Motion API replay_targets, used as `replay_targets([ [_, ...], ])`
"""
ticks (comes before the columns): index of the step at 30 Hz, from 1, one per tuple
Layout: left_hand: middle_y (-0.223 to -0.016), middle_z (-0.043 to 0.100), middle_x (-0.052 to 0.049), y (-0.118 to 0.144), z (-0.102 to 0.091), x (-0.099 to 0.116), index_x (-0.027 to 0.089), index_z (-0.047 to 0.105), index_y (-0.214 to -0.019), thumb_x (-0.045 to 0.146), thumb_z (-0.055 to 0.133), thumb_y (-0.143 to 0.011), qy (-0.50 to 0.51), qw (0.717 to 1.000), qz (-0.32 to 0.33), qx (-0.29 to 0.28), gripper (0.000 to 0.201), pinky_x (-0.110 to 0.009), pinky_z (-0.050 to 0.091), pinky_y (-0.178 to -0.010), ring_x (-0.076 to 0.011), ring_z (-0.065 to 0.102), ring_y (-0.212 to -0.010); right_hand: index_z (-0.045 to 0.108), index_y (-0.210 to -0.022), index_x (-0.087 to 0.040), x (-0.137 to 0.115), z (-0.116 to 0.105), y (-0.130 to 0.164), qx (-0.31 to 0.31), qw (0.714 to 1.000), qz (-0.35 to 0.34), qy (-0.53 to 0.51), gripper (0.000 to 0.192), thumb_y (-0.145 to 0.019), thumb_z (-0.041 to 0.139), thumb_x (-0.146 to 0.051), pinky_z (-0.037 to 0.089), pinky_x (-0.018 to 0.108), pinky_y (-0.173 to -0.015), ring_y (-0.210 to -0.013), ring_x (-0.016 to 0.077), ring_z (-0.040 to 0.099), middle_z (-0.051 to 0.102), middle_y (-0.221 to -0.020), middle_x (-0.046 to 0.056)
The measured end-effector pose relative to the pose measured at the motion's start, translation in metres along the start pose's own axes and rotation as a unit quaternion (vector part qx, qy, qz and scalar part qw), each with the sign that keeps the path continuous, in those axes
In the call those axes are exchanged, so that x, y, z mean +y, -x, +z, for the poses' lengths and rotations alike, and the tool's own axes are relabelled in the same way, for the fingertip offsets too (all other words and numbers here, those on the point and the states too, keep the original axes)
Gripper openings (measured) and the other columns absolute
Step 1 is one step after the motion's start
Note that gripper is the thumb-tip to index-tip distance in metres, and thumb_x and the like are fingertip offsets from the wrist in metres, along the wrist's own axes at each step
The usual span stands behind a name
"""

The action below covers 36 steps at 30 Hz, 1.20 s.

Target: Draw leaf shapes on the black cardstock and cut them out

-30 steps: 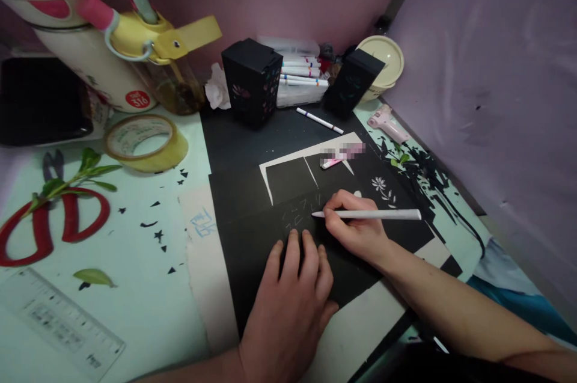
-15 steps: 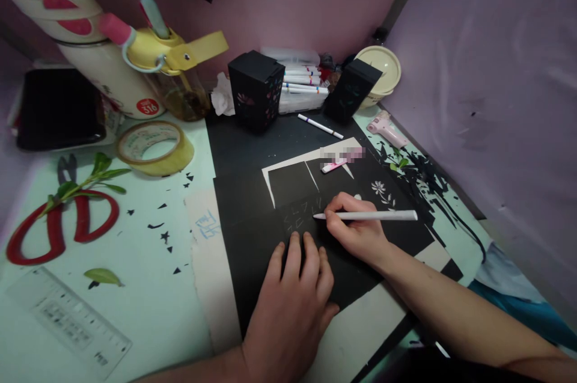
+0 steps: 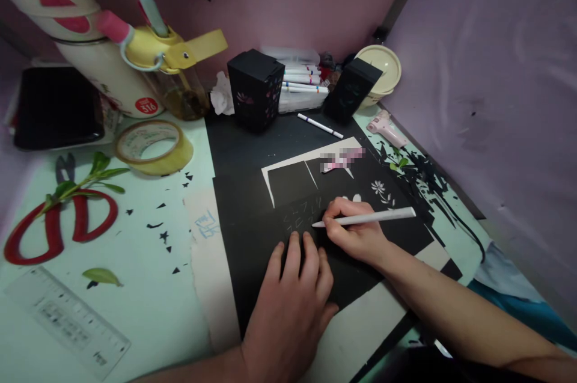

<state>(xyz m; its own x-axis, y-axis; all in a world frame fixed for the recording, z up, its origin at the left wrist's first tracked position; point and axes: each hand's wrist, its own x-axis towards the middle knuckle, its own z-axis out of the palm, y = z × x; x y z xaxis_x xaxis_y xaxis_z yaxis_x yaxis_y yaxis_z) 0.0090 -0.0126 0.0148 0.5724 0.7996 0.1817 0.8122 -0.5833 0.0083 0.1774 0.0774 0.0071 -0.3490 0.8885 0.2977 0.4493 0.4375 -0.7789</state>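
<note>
My right hand (image 3: pixel 356 232) grips the white pen (image 3: pixel 365 218), whose rear end has tilted up slightly; its tip stays on the black paper (image 3: pixel 252 238). My left hand (image 3: pixel 293 305) remains pressed flat, steadying the sheet.

1. This looks like a craft corner at home, set against soft purple walls.
2. Red scissors (image 3: pixel 58 229), a tape roll (image 3: pixel 153 147) and marker pens (image 3: pixel 303 87) lie about.
3. A drink bottle (image 3: pixel 169 73) stands far left.

One head-worn camera looks forward and down, close over the desk (image 3: pixel 148 311).
</note>
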Motion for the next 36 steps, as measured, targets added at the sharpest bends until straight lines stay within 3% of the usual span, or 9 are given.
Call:
replay_targets([
  [12,-0.134,0.059,-0.02,0.001,0.001,0.0,0.013,0.061,-0.128,0.062,0.06,-0.085,0.007,1.0,0.0,-0.001,0.065,-0.049,0.041,-0.099,-0.0355,0.05,-0.126,0.06,-0.067,-0.02,-0.002,0.0,-0.002,0.01,1.0,0.016,0.016,0.015,-0.081,0.056,-0.014,0.042,0.022,-0.052,-0.052,0.0097,0.055,0.062,-0.061,-0.003],
  [24,-0.134,0.059,-0.019,0.0,0.0,-0.001,0.013,0.062,-0.128,0.062,0.061,-0.085,0.009,1.0,0.0,-0.005,0.065,-0.048,0.043,-0.098,-0.0352,0.051,-0.125,0.055,-0.064,-0.02,0.003,0.002,0.0,-0.004,1.0,0.017,-0.015,0.017,-0.078,0.057,-0.012,0.039,0.023,-0.05,-0.051,0.01,0.05,0.057,-0.058,-0.004],
  [32,-0.133,0.06,-0.02,-0.001,-0.002,-0.001,0.014,0.063,-0.127,0.061,0.059,-0.086,0.003,1.0,0.003,-0.012,0.063,-0.049,0.046,-0.095,-0.0365,0.054,-0.122,0.06,-0.072,-0.021,0.0,-0.008,-0.001,0.128,0.991,0.038,0.006,0.013,-0.085,0.058,-0.019,0.044,0.026,-0.053,-0.055,0.0129,0.055,0.061,-0.063,-0.002],
  [36,-0.133,0.06,-0.021,-0.001,-0.003,-0.001,0.013,0.063,-0.127,0.061,0.061,-0.085,0.0,1.0,0.004,-0.017,0.064,-0.05,0.047,-0.095,-0.0378,0.055,-0.122,0.065,-0.084,-0.022,0.001,-0.014,-0.002,0.129,0.988,0.083,-0.009,0.009,-0.088,0.057,-0.022,0.045,0.025,-0.05,-0.056,0.0134,0.057,0.064,-0.067,-0.001],
])
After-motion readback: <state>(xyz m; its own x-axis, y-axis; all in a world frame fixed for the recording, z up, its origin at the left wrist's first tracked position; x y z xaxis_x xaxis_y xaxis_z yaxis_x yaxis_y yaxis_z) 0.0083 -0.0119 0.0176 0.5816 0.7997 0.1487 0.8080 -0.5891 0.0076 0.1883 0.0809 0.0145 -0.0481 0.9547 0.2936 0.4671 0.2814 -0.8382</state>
